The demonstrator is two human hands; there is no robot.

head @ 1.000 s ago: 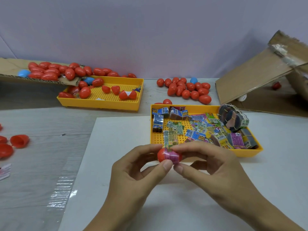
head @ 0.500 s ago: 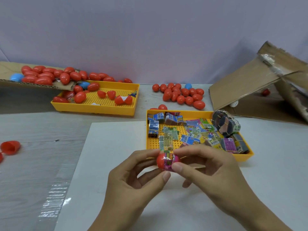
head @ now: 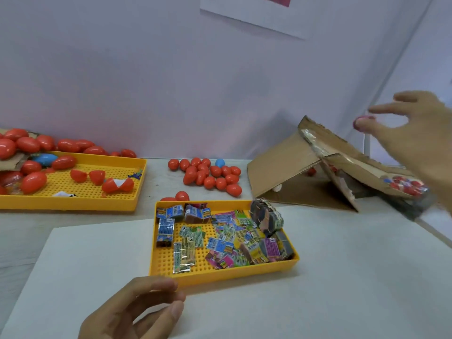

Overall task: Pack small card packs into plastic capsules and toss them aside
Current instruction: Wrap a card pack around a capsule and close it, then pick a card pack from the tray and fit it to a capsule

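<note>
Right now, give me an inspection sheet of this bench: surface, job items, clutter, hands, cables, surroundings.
Surface: grey table with a white sheet on it.
Job's things: card packs in the near yellow tray; red capsules piled behind it; one capsule at the right hand's fingertips.
Clutter: far yellow tray with open capsule halves; cardboard ramp on the right.
Hands: right hand raised over the ramp, blurred; left hand low, loosely curled, holding nothing.
Cables: nothing seen.
Surroundings: plain pale wall.

Red capsules point(head: 212, 176), yellow perforated tray point(head: 220, 275), multicoloured card packs point(head: 227, 237).
</note>
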